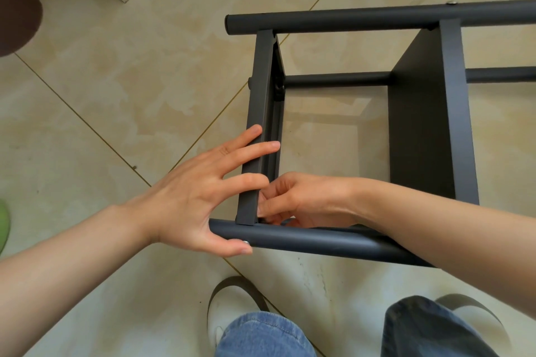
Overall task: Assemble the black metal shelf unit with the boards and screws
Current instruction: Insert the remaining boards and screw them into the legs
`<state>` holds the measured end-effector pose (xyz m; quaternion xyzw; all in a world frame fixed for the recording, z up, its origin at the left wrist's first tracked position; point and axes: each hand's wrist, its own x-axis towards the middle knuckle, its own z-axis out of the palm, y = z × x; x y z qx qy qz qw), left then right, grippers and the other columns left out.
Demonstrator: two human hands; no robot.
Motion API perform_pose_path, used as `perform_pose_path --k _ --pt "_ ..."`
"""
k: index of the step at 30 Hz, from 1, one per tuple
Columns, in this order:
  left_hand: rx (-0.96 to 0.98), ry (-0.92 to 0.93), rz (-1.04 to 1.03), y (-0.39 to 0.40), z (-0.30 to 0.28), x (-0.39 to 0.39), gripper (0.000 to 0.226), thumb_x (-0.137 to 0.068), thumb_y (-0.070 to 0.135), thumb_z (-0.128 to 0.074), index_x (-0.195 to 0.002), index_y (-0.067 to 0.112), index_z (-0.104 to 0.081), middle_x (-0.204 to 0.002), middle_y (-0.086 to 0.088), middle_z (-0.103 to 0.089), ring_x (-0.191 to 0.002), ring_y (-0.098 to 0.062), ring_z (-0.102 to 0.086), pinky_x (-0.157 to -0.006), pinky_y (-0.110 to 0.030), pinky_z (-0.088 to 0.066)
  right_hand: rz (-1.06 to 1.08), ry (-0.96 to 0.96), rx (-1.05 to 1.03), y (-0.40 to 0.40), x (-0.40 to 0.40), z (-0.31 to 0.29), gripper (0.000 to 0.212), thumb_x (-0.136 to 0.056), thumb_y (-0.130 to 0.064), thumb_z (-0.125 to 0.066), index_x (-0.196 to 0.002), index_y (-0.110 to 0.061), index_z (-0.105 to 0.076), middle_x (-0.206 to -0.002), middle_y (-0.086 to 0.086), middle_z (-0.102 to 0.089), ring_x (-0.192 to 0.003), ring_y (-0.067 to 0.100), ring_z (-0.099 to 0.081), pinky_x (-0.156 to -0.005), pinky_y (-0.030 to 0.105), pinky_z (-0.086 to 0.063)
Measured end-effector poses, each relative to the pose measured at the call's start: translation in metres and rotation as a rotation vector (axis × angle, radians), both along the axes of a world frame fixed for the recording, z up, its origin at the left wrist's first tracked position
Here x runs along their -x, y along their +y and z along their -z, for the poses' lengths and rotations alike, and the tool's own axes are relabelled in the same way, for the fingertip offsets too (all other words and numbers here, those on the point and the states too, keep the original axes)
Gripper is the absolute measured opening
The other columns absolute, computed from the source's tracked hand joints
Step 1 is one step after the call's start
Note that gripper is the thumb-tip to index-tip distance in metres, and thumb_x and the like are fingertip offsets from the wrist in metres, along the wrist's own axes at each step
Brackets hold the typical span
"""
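1. The left hand point(185, 197) has its fingers point(249, 151) spread and nearly straight, laid across the narrow edge of the left board point(259, 95); its thumb presses the near tube point(313, 240) beside a small silver screw head point(245, 242).
2. The right hand point(301, 197) reaches inside the frame just right of the left board's near end, fingers curled tight together at the corner where board meets near tube. What they pinch is hidden, so I cannot tell whether they hold anything.
3. The shelf unit point(377, 130) lies on its side on the floor point(116, 81): matte black round tubes and flat black boards forming an open box.
4. The left board is thin, with a folded metal edge and a dark bracket further along its inner face.
5. Right of it, well apart, stands a second board point(429, 113), broad and smooth.
6. The far tube point(377, 16) has a rounded end cap; a thinner rod point(336, 80) joins the two boards lower down.
7. The floor is glossy beige marbled tile with thin dark joints.
8. Nearest the camera are blue denim knees point(261, 336) and pale shoes point(232, 307).
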<state>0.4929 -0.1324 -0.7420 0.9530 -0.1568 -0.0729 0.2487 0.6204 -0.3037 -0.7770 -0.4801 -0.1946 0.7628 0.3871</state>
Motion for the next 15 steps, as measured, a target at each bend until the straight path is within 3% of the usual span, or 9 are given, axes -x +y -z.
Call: perform_pose_path --k 4,10,15 --pt "-0.036 0.005 -0.032 0.0 -0.003 0.005 0.069 -0.075 0.067 -0.066 -0.132 0.032 -0.051 -0.168 0.005 -0.015 -0.156 -0.022 -0.007 -0.115 -0.029 -0.028 -0.042 -0.067 -0.027 -0.003 -0.002 -0.006 0.033 -0.097 -0.017 -0.06 -0.066 -0.027 -0.07 -0.076 -0.003 -0.068 -0.076 0.012 -0.062 -0.078 0.028 -0.049" --pt "-0.054 0.037 -0.052 0.0 -0.011 0.005 0.074 -0.077 0.07 -0.065 -0.142 0.04 -0.045 -0.169 0.013 -0.006 -0.156 -0.015 -0.002 -0.111 -0.031 -0.026 -0.044 -0.154 -0.041 -0.014 -0.013 -0.022 0.012 -0.097 -0.02 -0.06 -0.097 -0.017 -0.072 -0.096 -0.001 -0.071 -0.092 0.014 -0.066 -0.09 0.03 -0.052" --pt "-0.055 0.071 -0.105 -0.003 -0.016 0.012 0.08 -0.081 0.07 -0.063 -0.151 0.041 -0.038 -0.168 0.018 -0.002 -0.155 -0.008 0.002 -0.111 -0.029 -0.023 -0.078 -0.338 -0.023 -0.025 -0.014 -0.041 0.022 -0.095 -0.024 -0.063 -0.115 -0.02 -0.071 -0.108 -0.003 -0.073 -0.098 0.012 -0.068 -0.091 0.028 -0.054"
